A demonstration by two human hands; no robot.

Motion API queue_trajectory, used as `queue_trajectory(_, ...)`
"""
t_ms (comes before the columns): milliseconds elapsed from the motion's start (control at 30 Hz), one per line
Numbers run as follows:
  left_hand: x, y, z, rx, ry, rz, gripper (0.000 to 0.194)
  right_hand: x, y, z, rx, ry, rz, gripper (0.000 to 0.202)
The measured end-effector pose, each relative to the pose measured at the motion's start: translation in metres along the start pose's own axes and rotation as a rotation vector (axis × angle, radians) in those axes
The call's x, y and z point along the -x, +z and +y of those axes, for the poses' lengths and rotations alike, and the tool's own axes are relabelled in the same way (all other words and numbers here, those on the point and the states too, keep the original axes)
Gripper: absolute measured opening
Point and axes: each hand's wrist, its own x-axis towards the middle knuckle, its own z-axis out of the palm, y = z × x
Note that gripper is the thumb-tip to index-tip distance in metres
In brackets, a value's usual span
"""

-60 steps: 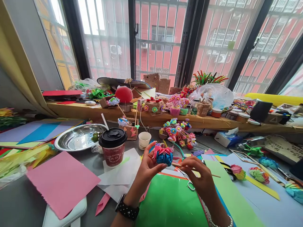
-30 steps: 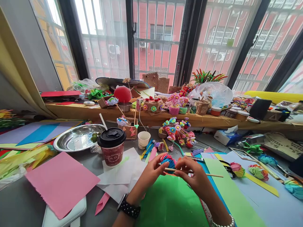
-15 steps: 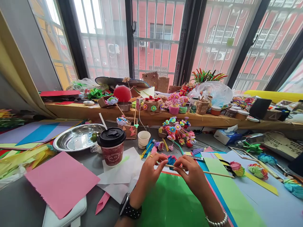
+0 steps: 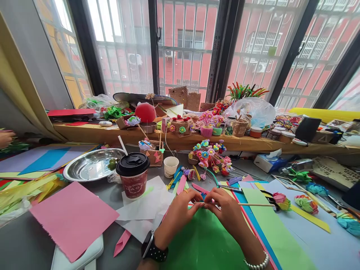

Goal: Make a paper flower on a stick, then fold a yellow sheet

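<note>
Grn sheet [image 4: 205, 240] at 6 o'clock, below hands. R hand [image 4: 225, 205]: fingers clamped on stick [image 4: 257, 204]; L hand [image 4: 184, 206]: fingertips together, can't tell on what. Stick's long axis approx. L–R, far end to 3 o'clock. Blue paper [image 4: 203, 195] btwn hands, mostly hidden.

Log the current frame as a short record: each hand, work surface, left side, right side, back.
left hand: fingers pinched at one end of a thin stick
right hand: fingers closed on the stick
work surface: glossy green sheet
left side: lidded cup, metal plate, pink paper
right side: paper flowers
back: cluttered windowsill
</note>
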Motion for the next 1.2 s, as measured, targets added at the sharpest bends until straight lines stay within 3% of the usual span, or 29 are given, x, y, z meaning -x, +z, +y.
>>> queue_trajectory(400, -0.001, 0.006, -0.001, -0.344, 0.089, 0.086, 0.014, -0.001, 0.003, 0.000, 0.040, 0.015, -0.024, 0.004)
queue_trajectory(600, -0.001, 0.007, -0.006, -0.416, 0.125, 0.126, 0.010, 0.000, 0.006, 0.003, -0.032, -0.008, -0.050, 0.006)
queue_trajectory(833, -0.002, 0.010, -0.011, -0.527, 0.206, 0.173, 0.006, -0.001, 0.007, 0.003, 0.054, -0.037, -0.036, 0.010)
queue_trajectory(1033, -0.004, 0.025, -0.020, -0.904, 0.384, 0.226, 0.019, -0.002, 0.029, 0.008, 0.297, -0.118, 0.025, 0.013)
queue_trajectory(1200, -0.004, 0.029, -0.017, -0.988, 0.421, 0.193, 0.027, -0.003, 0.040, 0.011, 0.339, -0.127, 0.043, 0.017)
